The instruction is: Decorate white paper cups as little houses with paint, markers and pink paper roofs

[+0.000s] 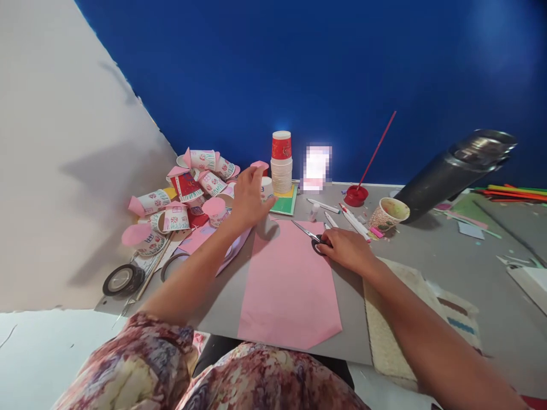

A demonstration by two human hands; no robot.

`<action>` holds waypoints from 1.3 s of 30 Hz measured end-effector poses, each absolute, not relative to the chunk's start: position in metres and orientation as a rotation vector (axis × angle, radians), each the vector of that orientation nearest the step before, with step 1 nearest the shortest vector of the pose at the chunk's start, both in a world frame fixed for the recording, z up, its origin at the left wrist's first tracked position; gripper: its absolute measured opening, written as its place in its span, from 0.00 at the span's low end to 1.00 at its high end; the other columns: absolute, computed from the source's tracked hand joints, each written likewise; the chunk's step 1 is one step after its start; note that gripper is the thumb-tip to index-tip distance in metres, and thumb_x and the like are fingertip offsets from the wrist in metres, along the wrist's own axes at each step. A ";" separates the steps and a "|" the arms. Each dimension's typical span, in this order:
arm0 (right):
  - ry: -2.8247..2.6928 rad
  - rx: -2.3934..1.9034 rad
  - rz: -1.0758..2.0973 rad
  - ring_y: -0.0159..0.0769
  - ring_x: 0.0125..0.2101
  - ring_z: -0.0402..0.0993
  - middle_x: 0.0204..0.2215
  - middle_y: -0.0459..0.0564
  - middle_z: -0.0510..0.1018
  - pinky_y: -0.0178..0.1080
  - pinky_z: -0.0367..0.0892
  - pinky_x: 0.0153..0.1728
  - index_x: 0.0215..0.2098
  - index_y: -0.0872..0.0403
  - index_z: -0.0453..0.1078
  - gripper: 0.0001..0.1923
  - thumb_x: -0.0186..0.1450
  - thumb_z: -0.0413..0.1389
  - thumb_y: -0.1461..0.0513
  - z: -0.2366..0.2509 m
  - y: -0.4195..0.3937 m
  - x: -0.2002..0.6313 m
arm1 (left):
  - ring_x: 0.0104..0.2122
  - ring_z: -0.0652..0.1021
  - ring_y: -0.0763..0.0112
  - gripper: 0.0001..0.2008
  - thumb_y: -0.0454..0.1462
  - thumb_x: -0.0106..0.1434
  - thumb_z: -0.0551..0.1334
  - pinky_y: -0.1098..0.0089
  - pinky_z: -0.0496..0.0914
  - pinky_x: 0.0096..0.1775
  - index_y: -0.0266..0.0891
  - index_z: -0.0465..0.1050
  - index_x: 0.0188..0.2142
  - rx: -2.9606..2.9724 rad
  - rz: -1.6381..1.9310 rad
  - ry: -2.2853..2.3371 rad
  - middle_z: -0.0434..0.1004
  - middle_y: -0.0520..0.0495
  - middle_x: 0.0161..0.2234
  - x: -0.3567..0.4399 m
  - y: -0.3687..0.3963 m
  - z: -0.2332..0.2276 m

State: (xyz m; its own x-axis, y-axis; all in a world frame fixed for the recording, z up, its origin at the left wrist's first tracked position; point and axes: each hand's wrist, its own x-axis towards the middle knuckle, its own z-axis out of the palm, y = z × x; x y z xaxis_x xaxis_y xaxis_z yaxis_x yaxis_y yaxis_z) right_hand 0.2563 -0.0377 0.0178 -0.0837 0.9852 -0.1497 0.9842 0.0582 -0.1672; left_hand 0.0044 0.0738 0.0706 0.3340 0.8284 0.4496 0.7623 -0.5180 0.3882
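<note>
Bare forearms, no sleeves below elbow. Floral garment (141, 364) in maroon, cream, grey print, well behind fingers, near camera.

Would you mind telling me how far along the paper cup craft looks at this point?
Done: a pile of decorated cups with pink paper lids lies at the left. In hand: the left hand reaches a small cup; the right hand rests on scissors. Left: the pink sheet looks mostly uncut, and a stack of plain cups remains.
</note>
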 end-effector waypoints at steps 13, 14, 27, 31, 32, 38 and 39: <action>-2.167 -2.104 0.253 0.42 0.38 0.79 0.38 0.48 0.84 0.39 0.53 0.29 0.35 0.50 0.74 0.11 0.67 0.58 0.52 0.025 -0.039 0.262 | 0.74 0.47 0.31 0.52 0.70 0.59 0.58 0.27 0.44 0.67 0.45 0.55 0.73 2.633 0.088 0.904 0.46 0.26 0.75 -0.012 -0.102 -0.015; -2.187 -2.093 0.264 0.42 0.38 0.79 0.38 0.48 0.84 0.39 0.53 0.29 0.34 0.50 0.74 0.11 0.67 0.58 0.53 0.025 -0.040 0.261 | 0.74 0.48 0.30 0.53 0.70 0.58 0.57 0.27 0.45 0.67 0.44 0.55 0.74 2.647 0.075 0.882 0.45 0.25 0.75 -0.015 -0.105 -0.015; -2.335 -2.114 0.413 0.42 0.36 0.78 0.35 0.48 0.85 0.39 0.53 0.28 0.35 0.50 0.75 0.10 0.66 0.59 0.52 0.018 -0.044 0.255 | 0.73 0.56 0.42 0.39 0.53 0.70 0.60 0.38 0.48 0.71 0.37 0.55 0.72 2.954 0.102 0.460 0.53 0.29 0.74 0.017 -0.145 -0.022; -2.375 -2.139 0.413 0.43 0.36 0.79 0.36 0.50 0.84 0.39 0.51 0.28 0.35 0.50 0.75 0.11 0.67 0.59 0.52 0.020 -0.046 0.252 | 0.73 0.58 0.43 0.35 0.46 0.71 0.61 0.40 0.50 0.70 0.36 0.55 0.72 3.049 0.112 0.483 0.54 0.30 0.74 0.017 -0.151 -0.028; -2.377 -2.143 0.415 0.43 0.35 0.78 0.36 0.51 0.84 0.39 0.51 0.28 0.35 0.50 0.75 0.11 0.67 0.58 0.52 0.021 -0.047 0.251 | 0.72 0.58 0.42 0.36 0.48 0.71 0.61 0.39 0.51 0.69 0.35 0.55 0.72 3.045 0.121 0.470 0.54 0.29 0.73 0.016 -0.151 -0.027; -2.381 -2.161 0.510 0.42 0.36 0.78 0.37 0.51 0.84 0.39 0.51 0.28 0.35 0.50 0.74 0.10 0.68 0.56 0.54 0.025 -0.049 0.250 | 0.69 0.63 0.49 0.32 0.56 0.70 0.59 0.50 0.61 0.67 0.34 0.68 0.63 2.755 0.366 0.413 0.70 0.31 0.65 -0.004 -0.133 -0.004; -2.381 -2.160 0.528 0.43 0.36 0.78 0.37 0.50 0.84 0.39 0.51 0.28 0.34 0.50 0.73 0.10 0.68 0.56 0.54 0.024 -0.049 0.251 | 0.66 0.67 0.53 0.24 0.50 0.72 0.59 0.54 0.63 0.65 0.36 0.72 0.58 2.710 0.441 0.500 0.75 0.33 0.60 -0.014 -0.126 0.002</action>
State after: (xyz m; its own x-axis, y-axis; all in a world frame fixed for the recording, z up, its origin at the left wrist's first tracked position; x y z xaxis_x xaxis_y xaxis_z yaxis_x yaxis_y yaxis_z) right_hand 0.2510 -0.0486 0.0241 -0.1170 0.9471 -0.2990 0.9847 0.0714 -0.1591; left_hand -0.0145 -0.1262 0.0020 0.8894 0.3914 0.2361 0.2827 -0.8768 0.3889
